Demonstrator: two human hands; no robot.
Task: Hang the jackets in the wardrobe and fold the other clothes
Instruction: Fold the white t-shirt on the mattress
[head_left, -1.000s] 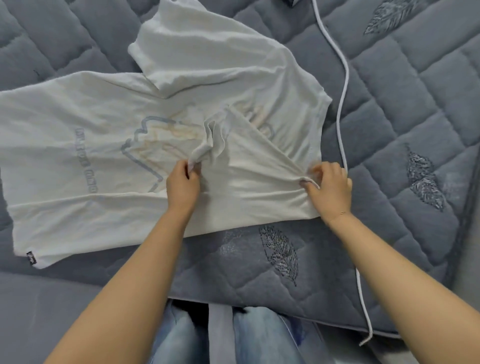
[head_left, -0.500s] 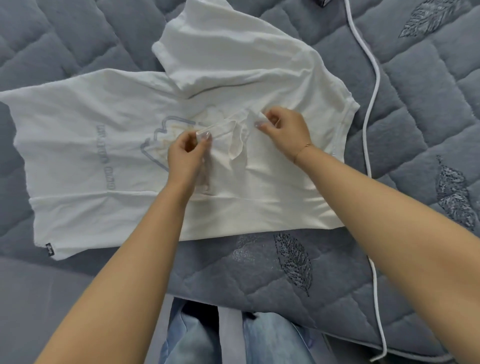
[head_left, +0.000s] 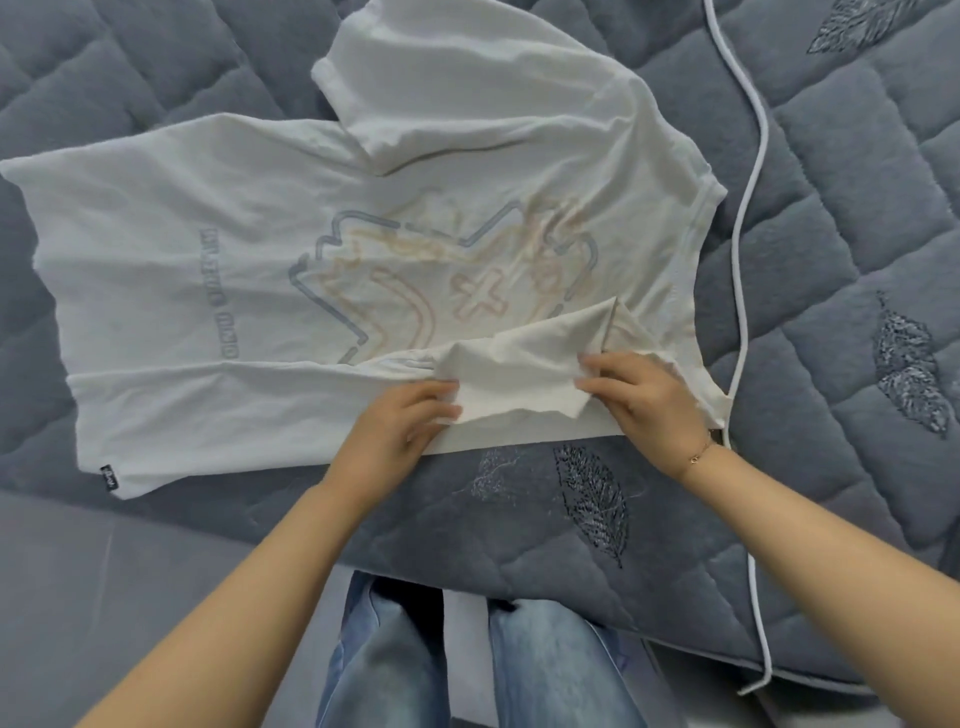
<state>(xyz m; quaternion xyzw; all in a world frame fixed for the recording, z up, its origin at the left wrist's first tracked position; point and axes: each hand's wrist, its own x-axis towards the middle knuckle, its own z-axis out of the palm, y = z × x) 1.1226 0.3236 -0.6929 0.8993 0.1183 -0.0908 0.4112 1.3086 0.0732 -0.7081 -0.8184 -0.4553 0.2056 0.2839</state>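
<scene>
A white T-shirt (head_left: 218, 291) lies spread flat on the grey quilted bed, print showing through faintly, hem to the left and collar to the right. Its far sleeve (head_left: 467, 88) is folded over the body at the top. The near sleeve (head_left: 524, 358) lies crumpled across the shirt's near edge. My left hand (head_left: 402, 423) pinches the left end of that sleeve. My right hand (head_left: 641, 402) grips its right end, close to the shoulder.
The grey quilted bedspread (head_left: 831, 249) with embroidered leaves covers the bed. A white cable (head_left: 743, 270) runs down the right side, touching the shirt's shoulder corner, and hangs off the near edge. My knees in blue jeans (head_left: 467, 665) are below the bed edge.
Both hands came back from the middle of the shirt to its near edge, pulling the near sleeve with them. The printed design lies uncovered now.
</scene>
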